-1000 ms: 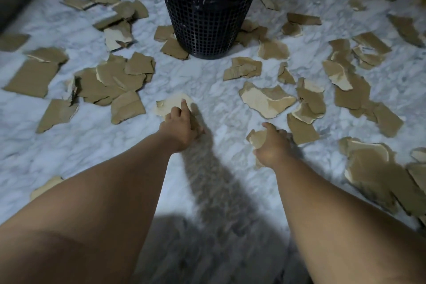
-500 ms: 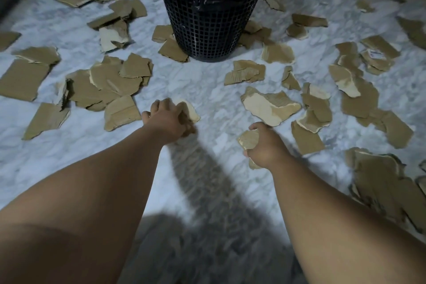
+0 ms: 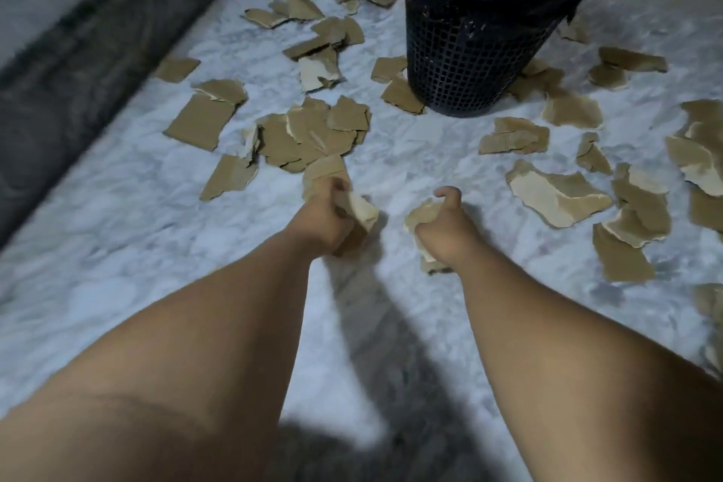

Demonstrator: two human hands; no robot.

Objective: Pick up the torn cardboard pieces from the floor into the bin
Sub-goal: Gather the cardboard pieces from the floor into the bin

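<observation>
Torn brown cardboard pieces lie all over the white marble floor (image 3: 410, 164). My left hand (image 3: 322, 213) grips a pale cardboard piece (image 3: 364, 209), and a brown piece (image 3: 326, 167) lies just beyond its knuckles. My right hand (image 3: 446, 223) is closed on another cardboard piece (image 3: 420, 215), thumb curled up. The black mesh bin (image 3: 481, 51), lined with a black plastic bag, stands straight ahead, beyond both hands. A large pale-faced piece (image 3: 555, 196) lies to the right of my right hand.
A heap of overlapping pieces (image 3: 313, 133) sits ahead left, with a flat rectangular piece (image 3: 199, 121) further left. A dark grey rug or sofa edge (image 3: 78, 63) borders the floor at left. More pieces crowd the right side (image 3: 633, 215). A wooden strip shows at the top right.
Both hands have lifted their cardboard pieces and come closer together. My view has swung left, so the bin now sits to the right of centre.
</observation>
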